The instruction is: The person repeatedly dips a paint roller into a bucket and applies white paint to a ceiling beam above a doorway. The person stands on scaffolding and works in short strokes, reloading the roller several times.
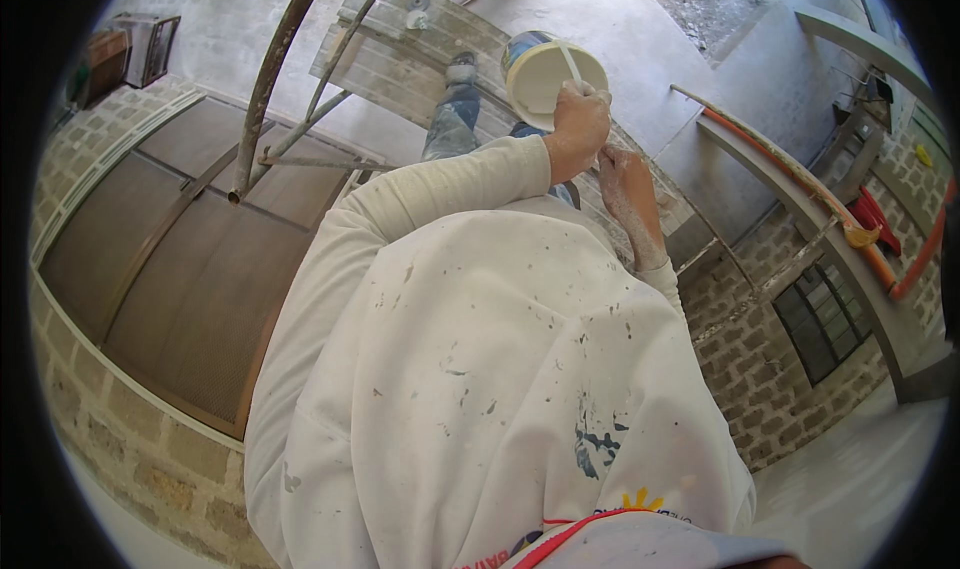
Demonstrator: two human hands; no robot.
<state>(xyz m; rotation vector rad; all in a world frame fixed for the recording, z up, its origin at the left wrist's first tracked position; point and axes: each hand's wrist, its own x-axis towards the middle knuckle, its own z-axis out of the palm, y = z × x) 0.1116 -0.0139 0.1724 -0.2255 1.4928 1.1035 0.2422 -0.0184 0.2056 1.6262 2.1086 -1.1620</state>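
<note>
My left hand point(580, 119) is closed round a pale strip point(570, 61) that crosses the mouth of a bucket point(530, 77). Whether this strip is the bucket's handle or a separate stick I cannot tell. Smooth cream-white paste or paint seems to fill the bucket, its label partly showing on the far left side. Just right of and below the left wrist, my right hand point(630, 191) is curled closed, dusted with white. Its fingertips are mostly hidden, and what they hold, if anything, does not show.
I stand on a scaffold of wooden planks point(385, 64), with one shoe point(461, 66) visible. A rusty scaffold pipe point(275, 79) rises on the left beside a brown screened window point(185, 259). Orange pipe point(790, 169) runs along a beam at right. Concrete floor point(600, 9) lies below.
</note>
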